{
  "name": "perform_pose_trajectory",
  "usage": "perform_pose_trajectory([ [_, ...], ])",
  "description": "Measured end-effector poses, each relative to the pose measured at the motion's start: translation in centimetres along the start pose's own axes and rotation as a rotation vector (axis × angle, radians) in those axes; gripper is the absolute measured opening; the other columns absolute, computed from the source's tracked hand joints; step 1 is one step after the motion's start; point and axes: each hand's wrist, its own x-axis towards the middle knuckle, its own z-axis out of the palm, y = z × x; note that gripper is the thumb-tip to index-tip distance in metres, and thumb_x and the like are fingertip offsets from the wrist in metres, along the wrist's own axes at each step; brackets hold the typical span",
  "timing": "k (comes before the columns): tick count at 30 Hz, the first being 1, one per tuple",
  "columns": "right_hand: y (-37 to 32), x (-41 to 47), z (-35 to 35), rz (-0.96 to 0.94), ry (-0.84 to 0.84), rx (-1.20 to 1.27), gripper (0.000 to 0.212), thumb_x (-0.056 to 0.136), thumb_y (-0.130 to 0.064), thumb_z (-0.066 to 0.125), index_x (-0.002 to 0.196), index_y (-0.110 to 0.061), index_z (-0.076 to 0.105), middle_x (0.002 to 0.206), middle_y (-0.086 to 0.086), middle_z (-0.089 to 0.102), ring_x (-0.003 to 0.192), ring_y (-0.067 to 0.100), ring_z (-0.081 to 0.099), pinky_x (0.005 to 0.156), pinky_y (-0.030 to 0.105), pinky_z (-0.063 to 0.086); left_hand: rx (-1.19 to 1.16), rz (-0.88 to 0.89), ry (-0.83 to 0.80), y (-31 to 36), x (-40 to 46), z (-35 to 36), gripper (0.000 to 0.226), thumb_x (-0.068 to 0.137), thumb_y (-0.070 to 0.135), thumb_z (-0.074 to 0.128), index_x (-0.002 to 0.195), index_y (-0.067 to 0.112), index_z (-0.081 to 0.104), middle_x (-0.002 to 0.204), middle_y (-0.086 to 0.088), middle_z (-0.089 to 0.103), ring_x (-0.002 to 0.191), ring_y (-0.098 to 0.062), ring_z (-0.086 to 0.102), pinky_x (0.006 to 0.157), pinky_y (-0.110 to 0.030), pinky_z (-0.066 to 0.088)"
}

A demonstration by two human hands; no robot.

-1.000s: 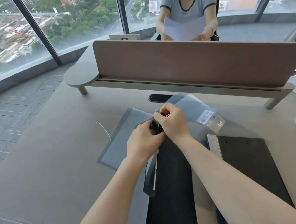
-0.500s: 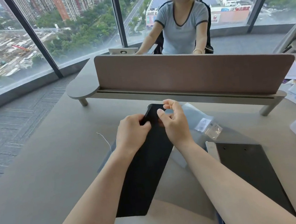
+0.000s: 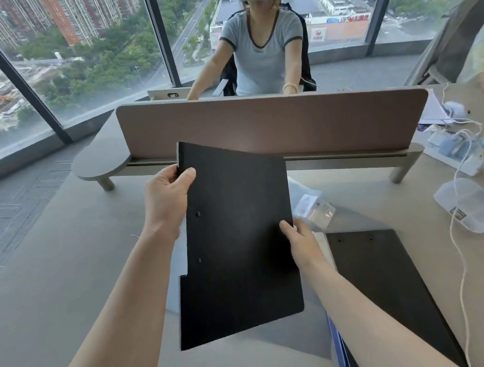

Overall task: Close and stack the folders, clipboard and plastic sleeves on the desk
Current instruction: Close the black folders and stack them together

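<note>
A closed black folder (image 3: 238, 243) is held up flat above the desk, its broad face toward me. My left hand (image 3: 168, 200) pinches its upper left edge near the spine. My right hand (image 3: 300, 237) grips its right edge lower down. A second black folder or clipboard (image 3: 388, 281) lies flat on the desk to the right, with a blue edge showing under it. Clear plastic sleeves (image 3: 312, 206) with a white label lie on the desk behind the raised folder, largely hidden by it.
A brown divider panel (image 3: 273, 123) on a grey shelf crosses the desk ahead; a person sits behind it. At the right are a clear plastic box (image 3: 473, 206), white cables (image 3: 462, 249) and papers. Another person's arm shows at far right. The grey desk (image 3: 65, 276) extends left.
The black folder went from lying narrow on the desk to lifted and turned broadside. My hands moved apart from its top end to its left and right edges.
</note>
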Motion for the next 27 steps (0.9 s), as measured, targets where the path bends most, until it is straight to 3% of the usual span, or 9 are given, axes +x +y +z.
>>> perform_pose_trajectory([
  [4, 0.3, 0.1, -2.6, -0.008, 0.087, 0.034, 0.026, 0.095, -0.025, 0.057, 0.119, -0.019, 0.065, 0.115, -0.003, 0.070, 0.108, 0.018, 0.065, 0.095, 0.035, 0.051, -0.092, -0.112, 0.001, -1.5, 0.0, 2.2, 0.015, 0.095, 0.027, 0.065, 0.086, 0.021, 0.074, 0.101, -0.010, 0.076, 0.097, -0.025, 0.071, 0.098, -0.047, 0.056],
  [8, 0.5, 0.3, -5.8, -0.020, 0.179, 0.058, 0.018, 0.094, -0.018, 0.059, 0.108, -0.017, 0.070, 0.105, -0.001, 0.074, 0.100, 0.019, 0.068, 0.087, 0.036, 0.056, -0.113, -0.213, -0.023, -4.0, -0.8, 5.0, 0.009, 0.097, 0.026, 0.063, 0.097, 0.023, 0.071, 0.103, -0.001, 0.075, 0.102, -0.021, 0.070, 0.088, -0.034, 0.060],
  [11, 0.9, 0.3, -8.5, -0.035, 0.231, 0.037, 0.017, 0.095, -0.015, 0.058, 0.106, -0.016, 0.070, 0.103, -0.003, 0.073, 0.096, 0.015, 0.068, 0.074, 0.026, 0.054, -0.039, -0.296, -0.117, -6.2, -2.0, 7.4, 0.020, 0.099, 0.027, 0.057, 0.116, 0.021, 0.067, 0.111, -0.001, 0.073, 0.107, -0.022, 0.067, 0.097, -0.046, 0.055],
  [16, 2.1, 1.0, -13.5, -0.019, 0.331, -0.018, 0.015, 0.096, -0.017, 0.057, 0.107, -0.014, 0.066, 0.104, 0.000, 0.070, 0.096, 0.017, 0.065, 0.080, 0.030, 0.051, 0.054, -0.404, -0.277, -8.6, -5.1, 11.7, 0.021, 0.101, 0.015, 0.050, 0.117, 0.022, 0.061, 0.097, 0.000, 0.069, 0.082, -0.017, 0.067, 0.067, -0.031, 0.058],
  [19, 3.4, 1.6, -16.6, -0.003, 0.368, -0.068, 0.016, 0.095, -0.018, 0.058, 0.109, -0.018, 0.064, 0.108, 0.000, 0.070, 0.100, 0.020, 0.066, 0.089, 0.038, 0.054, 0.051, -0.435, -0.362, -10.2, -7.0, 14.3, 0.032, 0.098, 0.003, 0.052, 0.120, 0.023, 0.061, 0.099, 0.002, 0.071, 0.076, -0.010, 0.070, 0.059, -0.021, 0.058],
  [21, 4.5, 1.9, -18.8, 0.028, 0.376, -0.100, 0.015, 0.094, -0.019, 0.058, 0.107, -0.022, 0.063, 0.109, 0.000, 0.070, 0.102, 0.023, 0.066, 0.093, 0.044, 0.054, 0.060, -0.449, -0.400, -11.5, -8.3, 16.3, 0.033, 0.096, -0.001, 0.053, 0.118, 0.021, 0.064, 0.098, 0.004, 0.074, 0.077, -0.009, 0.073, 0.064, -0.024, 0.061],
  [24, 6.2, 1.6, -21.8, 0.070, 0.382, -0.132, 0.016, 0.095, -0.017, 0.056, 0.110, -0.018, 0.062, 0.108, 0.000, 0.070, 0.099, 0.021, 0.066, 0.081, 0.036, 0.054, 0.086, -0.496, -0.397, -13.3, -10.1, 18.9, 0.031, 0.097, 0.001, 0.054, 0.110, 0.027, 0.064, 0.102, 0.003, 0.073, 0.089, -0.016, 0.072, 0.071, -0.030, 0.061],
  [27, 7.5, 1.0, -24.1, 0.090, 0.392, -0.178, 0.012, 0.096, -0.016, 0.055, 0.105, -0.019, 0.063, 0.102, -0.004, 0.069, 0.093, 0.015, 0.065, 0.073, 0.030, 0.049, 0.131, -0.548, -0.377, -15.1, -11.7, 21.1, 0.035, 0.096, 0.005, 0.059, 0.128, 0.020, 0.060, 0.117, 0.000, 0.070, 0.104, -0.023, 0.070, 0.087, -0.042, 0.060],
])
